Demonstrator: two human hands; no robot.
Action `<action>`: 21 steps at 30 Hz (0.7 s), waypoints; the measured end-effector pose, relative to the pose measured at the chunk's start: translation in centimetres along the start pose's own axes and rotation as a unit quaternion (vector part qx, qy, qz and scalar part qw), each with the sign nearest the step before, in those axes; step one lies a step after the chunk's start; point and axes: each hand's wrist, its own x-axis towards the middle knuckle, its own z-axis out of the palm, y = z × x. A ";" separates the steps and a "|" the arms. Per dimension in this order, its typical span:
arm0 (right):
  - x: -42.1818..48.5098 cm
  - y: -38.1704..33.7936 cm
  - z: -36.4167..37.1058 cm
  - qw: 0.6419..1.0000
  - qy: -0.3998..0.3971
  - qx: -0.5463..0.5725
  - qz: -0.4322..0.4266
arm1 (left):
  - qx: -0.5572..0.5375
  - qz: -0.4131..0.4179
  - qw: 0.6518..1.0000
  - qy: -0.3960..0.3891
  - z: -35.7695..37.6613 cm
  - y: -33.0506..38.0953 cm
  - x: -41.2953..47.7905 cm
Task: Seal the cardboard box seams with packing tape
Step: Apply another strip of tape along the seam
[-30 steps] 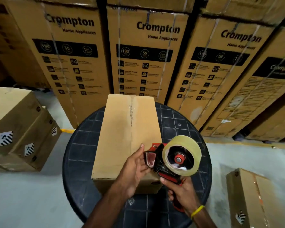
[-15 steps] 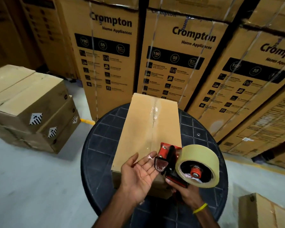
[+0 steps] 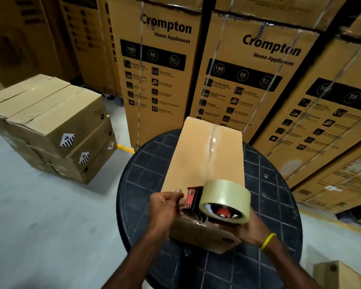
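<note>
At near end of brown cardboard box (image 3: 188, 163) | right hand (image 3: 252, 228) gripped red tape dispenser (image 3: 223, 200) | left hand (image 3: 165, 207) hold unclear | seam (image 3: 208, 161) ran straight ahead.

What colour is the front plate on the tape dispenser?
Red, on the tape dispenser; clearest in the head view, beside the tape roll.

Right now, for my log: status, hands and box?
Right hand grips tape dispenser at box near end. Left hand curled at its front, grip unclear. Seam shows tape. Nothing blocking.
</note>
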 end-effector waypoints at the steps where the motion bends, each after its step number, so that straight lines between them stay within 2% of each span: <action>1: 0.1 -0.1 -0.7 1.000 -0.016 -0.010 -0.010 | -0.016 -0.004 1.000 0.009 -1.1 -0.1 0.5; 4: -0.5 1.5 -2.4 0.998 -0.045 -0.027 -0.033 | -0.053 -0.002 0.996 0.070 -5.8 -0.1 2.5; 7: -0.7 3.5 -3.0 0.998 -0.048 -0.018 -0.037 | -0.053 -0.017 0.998 0.038 -8.6 -0.7 3.6; 17: -1.1 7.2 -3.2 0.991 -0.061 -0.120 0.017 | 0.049 0.077 0.991 0.094 -8.6 -4.1 4.4; 21: -0.7 7.8 -3.1 0.989 -0.058 -0.133 0.027 | 0.050 0.094 0.988 0.109 -8.7 -5.0 4.6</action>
